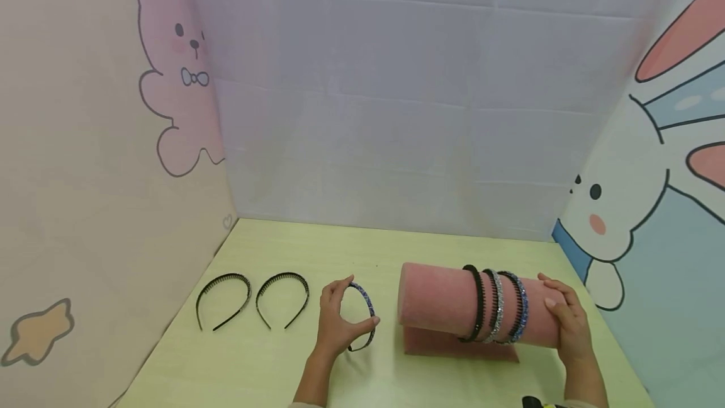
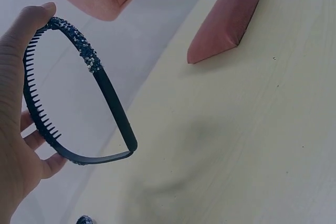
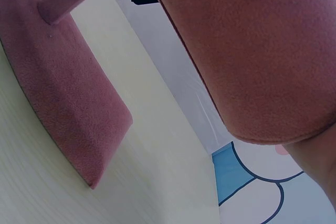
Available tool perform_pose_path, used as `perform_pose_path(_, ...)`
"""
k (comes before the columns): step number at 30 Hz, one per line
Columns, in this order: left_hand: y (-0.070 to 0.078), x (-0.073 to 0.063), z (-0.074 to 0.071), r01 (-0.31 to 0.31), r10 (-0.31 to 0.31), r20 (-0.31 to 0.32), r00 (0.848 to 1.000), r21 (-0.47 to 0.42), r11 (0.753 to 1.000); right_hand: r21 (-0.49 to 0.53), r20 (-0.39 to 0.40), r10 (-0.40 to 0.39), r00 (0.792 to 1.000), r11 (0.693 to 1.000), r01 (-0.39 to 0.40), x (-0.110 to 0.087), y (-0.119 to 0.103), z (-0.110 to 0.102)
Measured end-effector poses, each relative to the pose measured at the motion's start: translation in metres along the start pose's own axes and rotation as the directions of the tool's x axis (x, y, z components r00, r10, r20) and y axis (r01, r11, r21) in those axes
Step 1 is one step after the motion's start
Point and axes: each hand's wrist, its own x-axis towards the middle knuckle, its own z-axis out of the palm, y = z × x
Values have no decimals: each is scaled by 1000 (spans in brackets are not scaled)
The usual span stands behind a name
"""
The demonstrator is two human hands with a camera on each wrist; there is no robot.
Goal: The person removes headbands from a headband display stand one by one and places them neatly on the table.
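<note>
My left hand (image 1: 342, 326) pinches a blue glittery headband (image 1: 368, 302) between thumb and fingers, raised over the table left of a pink display roll (image 1: 436, 298). In the left wrist view the headband (image 2: 113, 106) shows inner comb teeth and a sequined top. Three headbands circle the roll: a black one (image 1: 480, 304), a silver glittery one (image 1: 498, 304) and a blue glittery one (image 1: 522, 307). My right hand (image 1: 573, 323) holds the roll's right end. In the right wrist view the roll (image 3: 257, 56) hides most of that hand.
Two dark headbands with comb teeth, one far left (image 1: 249, 291) and one beside it (image 1: 308, 291), lie on the pale yellow table (image 1: 226, 370). The roll stands on a pink base (image 1: 453, 345). Cartoon-printed walls (image 1: 351, 112) enclose the table's back and sides.
</note>
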Motion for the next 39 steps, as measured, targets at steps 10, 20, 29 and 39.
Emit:
perform_pose_path(10, -2, -5, -2, -21, 24, -93, 995, 34, 999, 9, 12, 14, 1000, 1000, -14, -1, -1, 0)
perform_pose_path(20, -4, -5, -3, -20, 25, -243, 970, 22, 1000, 14, 10, 2, 1000, 1000, -3, -2, 0, 0)
perform_pose_path(29, -12, 1, 0, -92, 143, -455, 879, 133, 987, 10, 18, -6, 1000, 1000, 6, -1, 0, 0)
perform_pose_path(39, -14, 9, 10, 90, 4, -570, 822, 137, 987, 3, 4, 9, 1000, 1000, -9, -1, 1, 0)
